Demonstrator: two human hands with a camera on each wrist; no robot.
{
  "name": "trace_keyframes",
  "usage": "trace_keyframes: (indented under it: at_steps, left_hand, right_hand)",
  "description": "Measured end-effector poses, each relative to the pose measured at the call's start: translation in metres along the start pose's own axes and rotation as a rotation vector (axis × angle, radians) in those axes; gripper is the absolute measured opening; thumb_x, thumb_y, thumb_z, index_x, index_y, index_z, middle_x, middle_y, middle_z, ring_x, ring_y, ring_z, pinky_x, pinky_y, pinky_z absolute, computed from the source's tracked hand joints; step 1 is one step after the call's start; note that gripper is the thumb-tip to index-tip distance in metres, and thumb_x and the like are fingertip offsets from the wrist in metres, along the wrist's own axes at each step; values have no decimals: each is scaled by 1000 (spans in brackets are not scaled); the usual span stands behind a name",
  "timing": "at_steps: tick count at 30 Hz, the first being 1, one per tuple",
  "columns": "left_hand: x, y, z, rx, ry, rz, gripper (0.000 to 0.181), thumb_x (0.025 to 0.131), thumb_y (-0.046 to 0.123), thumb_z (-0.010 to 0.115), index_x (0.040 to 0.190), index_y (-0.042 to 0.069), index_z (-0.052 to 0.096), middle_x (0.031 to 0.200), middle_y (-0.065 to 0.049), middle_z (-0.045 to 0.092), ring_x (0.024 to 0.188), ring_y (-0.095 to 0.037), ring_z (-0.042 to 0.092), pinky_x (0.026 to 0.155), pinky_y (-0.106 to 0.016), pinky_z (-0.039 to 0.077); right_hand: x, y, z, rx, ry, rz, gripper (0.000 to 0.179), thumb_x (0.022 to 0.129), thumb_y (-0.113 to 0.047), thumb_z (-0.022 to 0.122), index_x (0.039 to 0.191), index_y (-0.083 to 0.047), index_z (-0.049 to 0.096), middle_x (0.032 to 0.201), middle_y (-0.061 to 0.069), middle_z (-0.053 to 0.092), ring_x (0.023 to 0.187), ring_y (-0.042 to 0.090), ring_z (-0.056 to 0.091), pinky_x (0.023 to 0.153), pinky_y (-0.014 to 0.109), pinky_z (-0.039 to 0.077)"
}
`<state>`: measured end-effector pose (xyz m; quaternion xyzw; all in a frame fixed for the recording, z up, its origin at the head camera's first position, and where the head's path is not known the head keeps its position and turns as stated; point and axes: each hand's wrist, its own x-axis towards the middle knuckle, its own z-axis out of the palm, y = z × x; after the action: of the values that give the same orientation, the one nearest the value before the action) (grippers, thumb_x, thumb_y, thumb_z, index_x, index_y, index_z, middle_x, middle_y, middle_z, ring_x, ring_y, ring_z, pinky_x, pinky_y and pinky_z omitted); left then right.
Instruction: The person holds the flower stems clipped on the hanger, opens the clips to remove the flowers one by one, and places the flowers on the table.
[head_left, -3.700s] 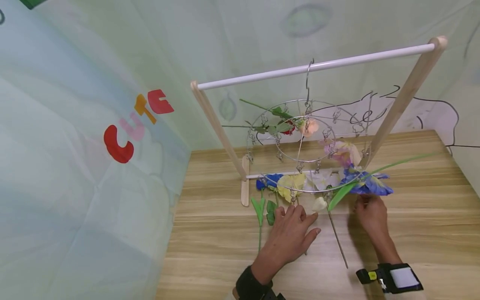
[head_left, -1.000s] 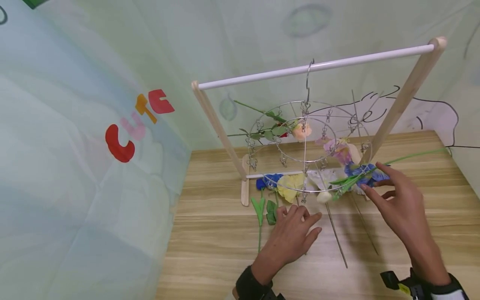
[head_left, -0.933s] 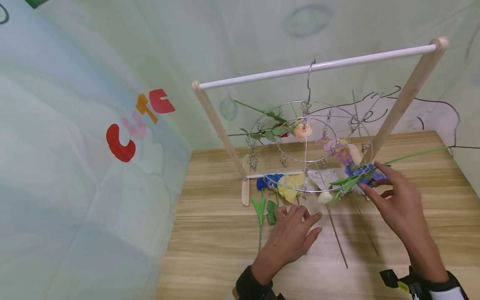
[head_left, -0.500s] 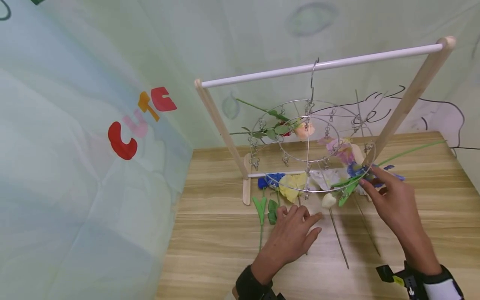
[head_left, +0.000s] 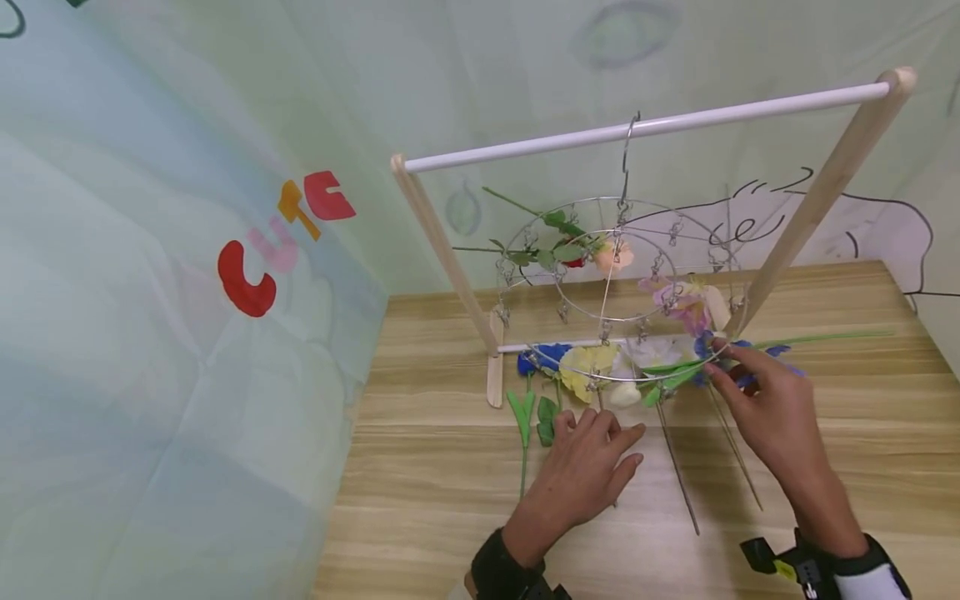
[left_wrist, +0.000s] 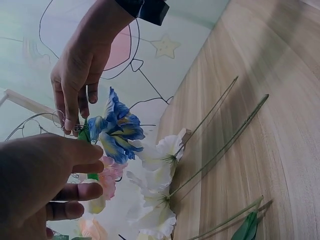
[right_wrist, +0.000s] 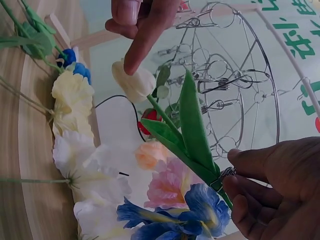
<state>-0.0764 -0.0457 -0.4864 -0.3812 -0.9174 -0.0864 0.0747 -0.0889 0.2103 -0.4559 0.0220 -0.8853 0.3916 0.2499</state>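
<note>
My right hand (head_left: 776, 408) pinches a small metal clip (right_wrist: 227, 173) on the front right of the round wire hanger (head_left: 651, 319). The clip sits at the stem of a white tulip (right_wrist: 131, 84), just below its green leaves (right_wrist: 196, 132). The tulip lies sideways, its bud pointing left and its stem running right. A blue iris (left_wrist: 119, 131) is close behind the right hand and partly hidden by it. My left hand (head_left: 581, 467) is low over the table with relaxed fingers, holding nothing. Its fingertips are near the tulip bud; whether they touch it I cannot tell.
The hanger hooks over the white bar (head_left: 525, 150) of a wooden stand. Pink (head_left: 686, 307), peach (head_left: 615, 255) and red flowers are at its far side. Blue (head_left: 551, 356), yellow (head_left: 587, 371) and white flowers (left_wrist: 160, 175) lie on the table, stems towards the person.
My right hand has risen from beneath the iris to the hanger's rim, then shifted left to the clip. The tulip bud has moved slightly left and the hanger has turned a little. My left hand stays put.
</note>
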Motion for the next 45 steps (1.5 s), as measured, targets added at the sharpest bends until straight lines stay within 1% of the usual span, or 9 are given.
trace_keyframes:
  at_steps: [4, 10, 12, 19, 24, 28, 33, 41, 45]
  left_hand:
    - [0, 0, -1, -6, 9, 2, 37, 110, 44, 57, 143, 32, 67, 111, 10, 61, 99, -8, 54, 91, -37, 31]
    - [0, 1, -4, -36, 26, 18, 36, 109, 44, 58, 141, 32, 68, 112, 11, 61, 102, -7, 56, 92, -38, 31]
    - [0, 1, -6, -51, 44, 33, 35, 109, 43, 58, 141, 33, 68, 110, 12, 61, 101, -7, 56, 93, -37, 31]
    - [2, 1, -11, -149, 120, 108, 35, 107, 38, 64, 141, 31, 69, 112, 13, 65, 100, -6, 58, 92, -36, 34]
    - [4, 1, -14, -234, 123, 120, 37, 107, 34, 65, 143, 29, 68, 117, 11, 66, 101, -6, 59, 95, -38, 34]
    - [5, 0, -16, -281, 145, 117, 37, 107, 31, 66, 144, 27, 67, 119, 7, 65, 102, -9, 61, 98, -41, 39]
    - [8, -3, -16, -270, 203, 115, 39, 107, 30, 66, 145, 24, 65, 127, 4, 64, 105, -10, 61, 99, -41, 41]
    - [15, -8, -15, -196, 308, 84, 51, 103, 33, 70, 151, 19, 59, 141, -2, 58, 110, -11, 58, 94, -32, 38]
    - [17, -9, -14, -135, 311, 38, 52, 101, 35, 74, 149, 20, 60, 140, -2, 58, 117, -15, 55, 95, -34, 38]
  right_hand:
    - [-1, -4, 2, -4, -38, 20, 33, 90, 1, 82, 122, 0, 77, 102, 23, 79, 77, -16, 55, 64, 3, 43]
    - [-4, -12, 3, -35, -111, 51, 22, 90, -6, 84, 111, -2, 78, 90, 17, 80, 69, 15, 71, 61, 9, 47]
    - [-5, -14, 3, -36, -138, 62, 19, 90, -7, 85, 106, -3, 77, 88, 16, 79, 67, 20, 72, 58, 12, 48]
    - [-8, -23, 7, 4, -188, 70, 17, 90, -10, 85, 104, -5, 77, 85, 13, 79, 65, 5, 69, 53, 17, 50]
    - [-10, -29, 10, 20, -212, 73, 16, 91, -11, 85, 104, -5, 77, 76, 7, 76, 56, 1, 63, 48, 21, 49]
    - [-12, -32, 10, 53, -237, 91, 15, 92, -9, 83, 104, -2, 76, 75, 9, 77, 51, 2, 62, 45, 22, 50]
    - [-14, -35, 13, 72, -259, 117, 15, 93, -7, 81, 106, 0, 76, 76, 10, 78, 50, 1, 63, 46, 22, 51]
    - [-16, -38, 17, 99, -275, 126, 14, 93, -9, 82, 106, -5, 77, 69, 1, 74, 51, 2, 63, 48, 22, 51]
    - [-17, -39, 19, 100, -290, 127, 16, 92, -12, 83, 107, -6, 78, 68, -1, 74, 51, 2, 63, 48, 22, 49]
